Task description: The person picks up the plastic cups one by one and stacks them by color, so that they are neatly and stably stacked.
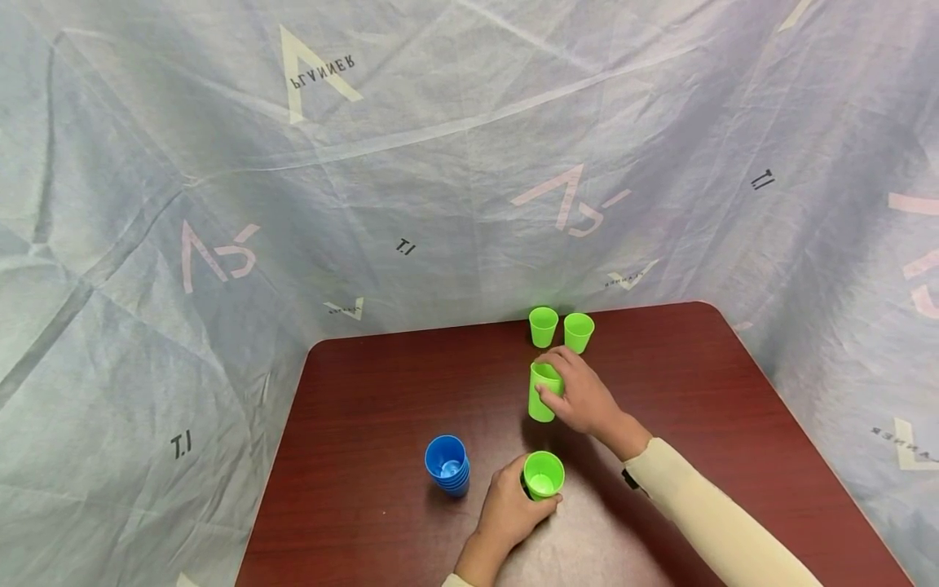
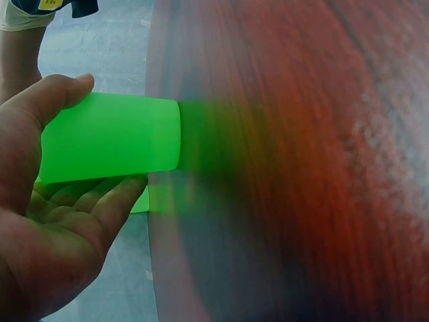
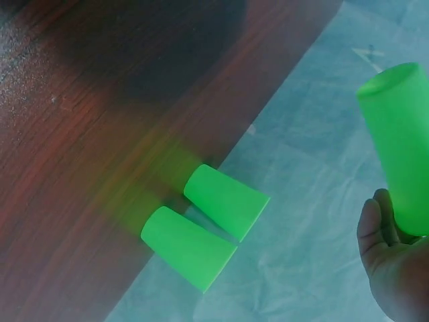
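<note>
Close to the front of the scene, my left hand [image 1: 506, 507] grips an upright green cup [image 1: 544, 477] from the left. In the left wrist view its thumb lies on one side of that green cup [image 2: 114, 134] and the fingers on the other. Farther back, my right hand [image 1: 583, 395] holds a second green cup [image 1: 541, 403] near the rim, raised above the table. The right wrist view has this raised cup [image 3: 399, 141] at its right edge, partly cut off. A stack of several blue cups [image 1: 449, 469] stands left of my left hand.
Two more green cups [image 1: 543, 328] stand side by side at the far edge of the dark red table [image 1: 381, 391], just beyond my right hand. A grey printed cloth [image 1: 440, 212] hangs behind the table and at both sides.
</note>
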The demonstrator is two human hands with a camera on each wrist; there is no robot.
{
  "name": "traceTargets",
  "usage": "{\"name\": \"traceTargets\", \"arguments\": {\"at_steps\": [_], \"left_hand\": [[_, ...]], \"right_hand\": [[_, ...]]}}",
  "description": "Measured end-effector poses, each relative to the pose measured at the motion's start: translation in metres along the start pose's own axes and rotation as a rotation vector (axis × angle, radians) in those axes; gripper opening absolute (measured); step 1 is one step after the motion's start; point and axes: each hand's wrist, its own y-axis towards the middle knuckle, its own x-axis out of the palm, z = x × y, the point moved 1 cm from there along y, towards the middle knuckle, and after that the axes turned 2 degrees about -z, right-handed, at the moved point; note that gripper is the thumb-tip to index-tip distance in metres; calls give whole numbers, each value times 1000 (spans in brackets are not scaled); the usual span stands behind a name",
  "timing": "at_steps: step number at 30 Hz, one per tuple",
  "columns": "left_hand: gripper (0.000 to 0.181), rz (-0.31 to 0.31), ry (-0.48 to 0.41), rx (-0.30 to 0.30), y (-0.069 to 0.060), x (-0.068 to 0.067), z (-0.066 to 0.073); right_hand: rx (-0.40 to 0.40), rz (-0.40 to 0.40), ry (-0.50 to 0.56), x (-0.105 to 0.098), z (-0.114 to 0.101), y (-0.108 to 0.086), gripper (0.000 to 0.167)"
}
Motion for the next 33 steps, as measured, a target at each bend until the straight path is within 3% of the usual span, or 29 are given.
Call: {"name": "traceTargets", "arguments": {"at_steps": [12, 20, 33], "left_hand": [[55, -6, -1, -9, 2, -2, -1], [53, 16, 25, 40, 2, -1, -3], [46, -6, 25, 37, 0, -1, -2]], "right_hand": [[-25, 5, 58, -1, -10, -19, 31], [-51, 25, 72, 1, -16, -28, 31], [-99, -7, 152, 7, -32, -47, 26]]}}
